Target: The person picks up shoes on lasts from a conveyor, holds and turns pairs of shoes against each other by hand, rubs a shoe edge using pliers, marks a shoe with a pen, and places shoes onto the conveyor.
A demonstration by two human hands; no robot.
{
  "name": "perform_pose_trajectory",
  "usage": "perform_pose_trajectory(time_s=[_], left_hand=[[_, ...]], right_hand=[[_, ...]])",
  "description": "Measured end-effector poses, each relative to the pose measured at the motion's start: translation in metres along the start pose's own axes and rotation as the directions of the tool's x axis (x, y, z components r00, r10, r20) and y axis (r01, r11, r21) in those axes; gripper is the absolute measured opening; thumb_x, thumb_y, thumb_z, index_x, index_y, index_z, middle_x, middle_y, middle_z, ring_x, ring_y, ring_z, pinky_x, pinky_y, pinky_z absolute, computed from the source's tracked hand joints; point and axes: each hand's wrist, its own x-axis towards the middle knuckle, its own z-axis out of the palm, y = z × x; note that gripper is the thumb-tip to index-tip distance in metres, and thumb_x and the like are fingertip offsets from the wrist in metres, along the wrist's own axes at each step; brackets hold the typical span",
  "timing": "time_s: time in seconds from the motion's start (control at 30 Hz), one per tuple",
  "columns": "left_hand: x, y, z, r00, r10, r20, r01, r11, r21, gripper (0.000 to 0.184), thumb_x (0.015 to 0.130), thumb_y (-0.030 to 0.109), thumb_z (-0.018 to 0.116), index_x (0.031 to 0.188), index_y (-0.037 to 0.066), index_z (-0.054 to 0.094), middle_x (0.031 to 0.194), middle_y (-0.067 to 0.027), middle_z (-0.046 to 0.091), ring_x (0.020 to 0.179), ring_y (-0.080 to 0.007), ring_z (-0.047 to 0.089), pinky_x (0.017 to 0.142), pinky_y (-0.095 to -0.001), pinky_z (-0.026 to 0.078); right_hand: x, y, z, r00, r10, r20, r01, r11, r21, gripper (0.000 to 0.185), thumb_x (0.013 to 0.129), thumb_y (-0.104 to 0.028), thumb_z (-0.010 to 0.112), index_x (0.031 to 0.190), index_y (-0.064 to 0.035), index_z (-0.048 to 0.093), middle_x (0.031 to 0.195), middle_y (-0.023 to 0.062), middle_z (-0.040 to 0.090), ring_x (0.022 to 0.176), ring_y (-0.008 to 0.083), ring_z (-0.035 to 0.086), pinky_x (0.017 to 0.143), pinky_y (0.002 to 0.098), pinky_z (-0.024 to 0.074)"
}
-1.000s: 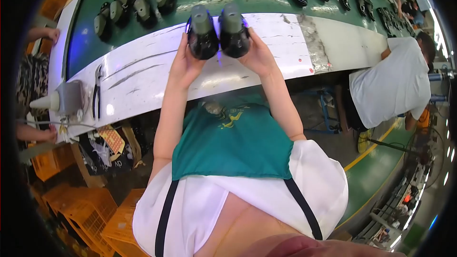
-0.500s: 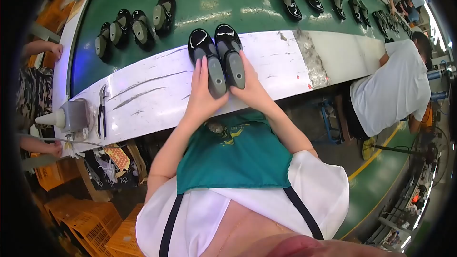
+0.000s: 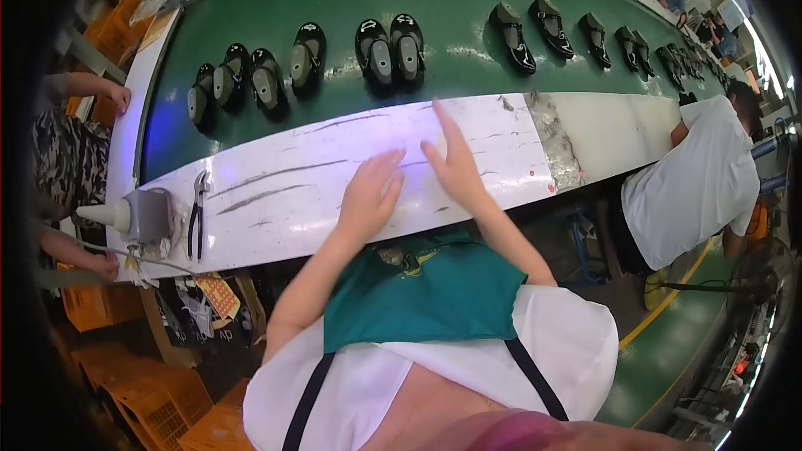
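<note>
A pair of shiny black strap shoes (image 3: 390, 54) with grey lasts inside stands side by side on the green conveyor belt (image 3: 451, 17). Nearer to me, my left hand (image 3: 373, 188) hovers over the white ledge (image 3: 292, 192), fingers stretched and apart from the thumb, holding nothing. My right hand (image 3: 455, 165) is over the same ledge, its fingers extended towards the belt and likewise holding nothing. Neither hand touches the shoes. More black shoes (image 3: 266, 82) with grey lasts stand to the left on the belt, and others (image 3: 512, 38) to the right.
Pincers (image 3: 197, 215) and a grey bottle with a white nozzle (image 3: 138, 215) are at the ledge's left end. A co-worker's hands (image 3: 119, 98) show at far left. Another person in white (image 3: 689, 175) sits at right. Orange crates (image 3: 163, 397) stand below left.
Both hands have let go of the pair of shoes and come back over the ledge. The pair now stands farther away, fully on the green belt. The view has shifted slightly.
</note>
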Motion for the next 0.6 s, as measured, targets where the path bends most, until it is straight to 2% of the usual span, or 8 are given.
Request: perform_pose_trajectory(time_s=[0.13,0.23,0.33,0.4,0.43,0.53,0.57,0.6], left_hand=[[-0.059,-0.007,0.005,0.98,0.036,-0.196,0.009,0.975,0.224,0.029,0.082,0.008,0.061,0.111,0.005,0.064,0.101,-0.0103,0.06,0.094,-0.0283,0.056,0.083,-0.0397,0.042],[-0.068,-0.015,0.011,0.968,0.054,-0.246,0.015,0.963,0.268,0.03,0.081,0.009,0.062,0.111,0.005,0.064,0.1,-0.01,0.06,0.093,-0.028,0.055,0.083,-0.0389,0.041],[-0.066,-0.016,0.015,0.971,0.064,-0.231,-0.006,0.969,0.246,0.029,0.081,0.01,0.063,0.11,0.005,0.064,0.099,-0.01,0.059,0.092,-0.028,0.055,0.082,-0.0387,0.042],[-0.069,-0.02,0.013,0.965,0.092,-0.244,-0.052,0.984,0.169,0.014,0.08,0.009,0.063,0.093,0.006,0.064,0.088,-0.0091,0.06,0.085,-0.0283,0.056,0.077,-0.0383,0.043],[-0.07,-0.023,0.007,0.964,0.04,-0.264,-0.029,0.998,0.048,0.007,0.08,0.007,0.061,0.087,0.006,0.062,0.084,-0.0093,0.06,0.081,-0.0278,0.055,0.074,-0.0376,0.043],[-0.052,-0.014,-0.044,0.95,-0.004,-0.311,-0.026,0.995,-0.094,0.005,0.08,0.003,0.056,0.075,0.005,0.056,0.075,-0.0094,0.057,0.072,-0.0252,0.054,0.067,-0.0347,0.043],[-0.038,-0.013,-0.077,0.926,0.109,-0.361,-0.127,0.991,-0.028,0.006,0.079,0.001,0.055,0.075,0.005,0.055,0.073,-0.0079,0.054,0.069,-0.0227,0.052,0.065,-0.0329,0.041],[-0.02,-0.003,-0.114,0.867,0.204,-0.455,-0.233,0.972,-0.007,0.006,0.08,0.003,0.054,0.075,0.004,0.055,0.073,-0.0085,0.053,0.069,-0.0226,0.05,0.066,-0.0345,0.041]], right_hand=[[-0.061,-0.018,0.028,0.999,-0.035,-0.003,0.034,0.982,-0.187,0.055,0.084,-0.008,0.059,0.137,-0.0053,0.043,0.142,0.0194,0.04,0.134,0.0377,0.034,0.111,0.0451,0.026],[-0.077,-0.016,0.049,0.994,-0.108,0.009,0.107,0.965,-0.239,0.051,0.083,-0.007,0.059,0.133,-0.0084,0.049,0.139,0.0177,0.043,0.132,0.0379,0.036,0.11,0.0508,0.0262],[-0.079,-0.012,0.059,0.98,-0.194,0.039,0.196,0.923,-0.332,0.046,0.081,-0.006,0.06,0.127,-0.0106,0.055,0.135,0.0161,0.047,0.13,0.0364,0.039,0.109,0.0548,0.0256],[-0.079,-0.015,0.055,0.979,-0.202,0.024,0.2,0.933,-0.3,0.043,0.08,-0.005,0.06,0.123,-0.0117,0.058,0.133,0.0145,0.049,0.131,0.0346,0.039,0.109,0.0552,0.0254],[-0.077,-0.02,0.053,0.965,-0.258,-0.041,0.235,0.925,-0.297,0.038,0.081,-0.004,0.058,0.118,-0.0102,0.061,0.116,0.0122,0.06,0.115,0.0321,0.052,0.108,0.0536,0.028],[-0.069,-0.02,0.021,0.978,-0.199,-0.057,0.187,0.967,-0.174,0.033,0.082,-0.002,0.054,0.113,-0.0071,0.063,0.09,0.0077,0.064,0.089,0.0273,0.06,0.105,0.0509,0.0317],[-0.054,-0.036,-0.001,0.936,-0.285,-0.207,0.238,0.945,-0.223,0.038,0.076,0.006,0.053,0.109,-0.0073,0.065,0.073,0.0033,0.059,0.071,0.0241,0.055,0.099,0.0495,0.037],[-0.041,-0.054,-0.031,0.908,-0.319,-0.271,0.244,0.929,-0.277,0.038,0.076,0.007,0.053,0.11,-0.0057,0.064,0.073,0.004,0.059,0.072,0.0228,0.056,0.097,0.047,0.0388]])
